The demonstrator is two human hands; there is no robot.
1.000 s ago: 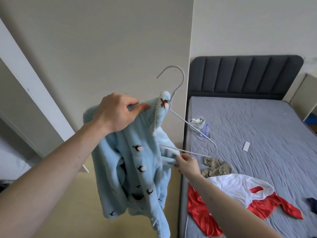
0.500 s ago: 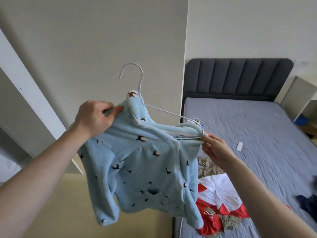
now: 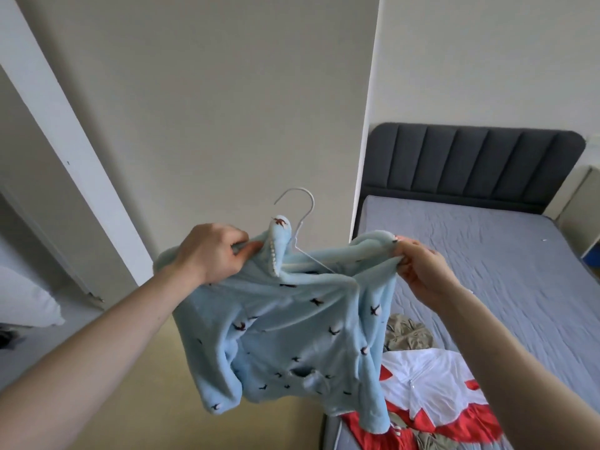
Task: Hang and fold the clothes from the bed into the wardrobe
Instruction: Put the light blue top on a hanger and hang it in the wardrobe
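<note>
A light blue fleece top [image 3: 292,339] with small dark bird prints hangs in the air between my hands, draped over a white wire hanger [image 3: 300,219] whose hook sticks up above the collar. My left hand [image 3: 216,251] grips the top's left shoulder beside the collar. My right hand [image 3: 418,267] pinches the right shoulder, stretched out over the hanger's arm. Below, on the grey bed [image 3: 506,271], lie a red and white garment [image 3: 431,397] and a crumpled olive garment [image 3: 407,334].
A dark padded headboard [image 3: 470,164] stands at the back of the bed. A pale wall fills the left and centre, crossed by a white diagonal frame [image 3: 65,141]. A white pillow [image 3: 22,303] shows at far left. Yellowish floor lies below the top.
My right hand has pulled the top's right shoulder out over the hanger's arm, so the garment now spreads wider. Both hands and the hanger have shifted right in view.
</note>
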